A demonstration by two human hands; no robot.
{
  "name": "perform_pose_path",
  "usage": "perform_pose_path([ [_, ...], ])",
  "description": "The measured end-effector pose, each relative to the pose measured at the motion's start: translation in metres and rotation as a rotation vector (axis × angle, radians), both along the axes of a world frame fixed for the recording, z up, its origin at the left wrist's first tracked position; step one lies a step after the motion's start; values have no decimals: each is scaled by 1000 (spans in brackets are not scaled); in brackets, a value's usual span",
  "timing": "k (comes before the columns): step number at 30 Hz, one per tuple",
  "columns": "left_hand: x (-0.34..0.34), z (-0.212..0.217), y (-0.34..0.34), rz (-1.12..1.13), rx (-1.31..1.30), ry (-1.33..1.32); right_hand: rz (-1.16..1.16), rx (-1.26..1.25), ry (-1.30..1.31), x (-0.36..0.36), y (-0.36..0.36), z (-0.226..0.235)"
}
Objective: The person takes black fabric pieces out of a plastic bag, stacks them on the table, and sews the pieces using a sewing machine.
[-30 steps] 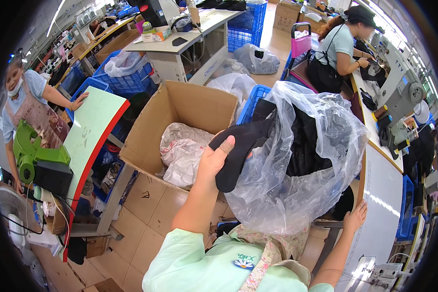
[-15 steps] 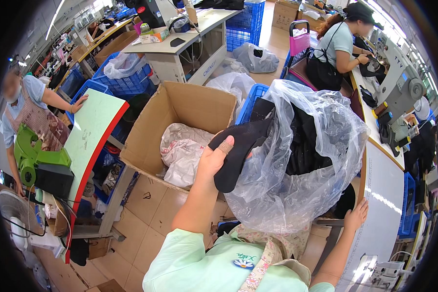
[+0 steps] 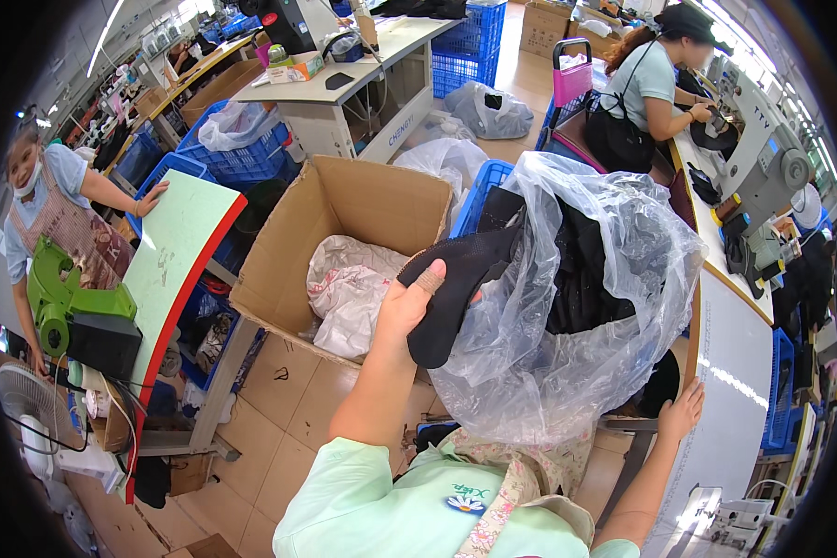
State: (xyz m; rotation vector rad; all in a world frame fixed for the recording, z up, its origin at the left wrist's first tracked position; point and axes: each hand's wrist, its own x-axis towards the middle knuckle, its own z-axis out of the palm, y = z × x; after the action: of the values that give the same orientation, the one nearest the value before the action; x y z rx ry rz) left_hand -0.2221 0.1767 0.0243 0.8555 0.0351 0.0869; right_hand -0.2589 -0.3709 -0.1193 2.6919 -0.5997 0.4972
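Black fabric pieces, long and shaped like shoe uppers or soles, are gripped in my left hand, its thumb pressed on top and a band wrapped round the thumb. The far end of the pieces reaches over the edge of a clear plastic bag. More black pieces lie inside that bag, which lines a blue crate. My right hand rests with fingers stretched out on the edge of a white table at the right, holding nothing.
Left of the bag stands an open cardboard box with white sacking inside. A person stands at a green-topped table bearing a green tape dispenser. Another person sits at a sewing machine.
My hands and the black pieces stay practically still. The person at the left has turned their head, and the seated person's hands have shifted slightly at the sewing machine.
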Motion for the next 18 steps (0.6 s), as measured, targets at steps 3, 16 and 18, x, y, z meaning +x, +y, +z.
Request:
perform_pose_path([
  [3, -1, 3, 0, 5, -2, 19, -2, 2, 1, 0, 0, 0],
  [16, -1, 7, -3, 27, -40, 70, -7, 9, 3, 0, 1, 0],
  [18, -1, 5, -1, 6, -27, 52, -12, 11, 8, 0, 2, 2],
])
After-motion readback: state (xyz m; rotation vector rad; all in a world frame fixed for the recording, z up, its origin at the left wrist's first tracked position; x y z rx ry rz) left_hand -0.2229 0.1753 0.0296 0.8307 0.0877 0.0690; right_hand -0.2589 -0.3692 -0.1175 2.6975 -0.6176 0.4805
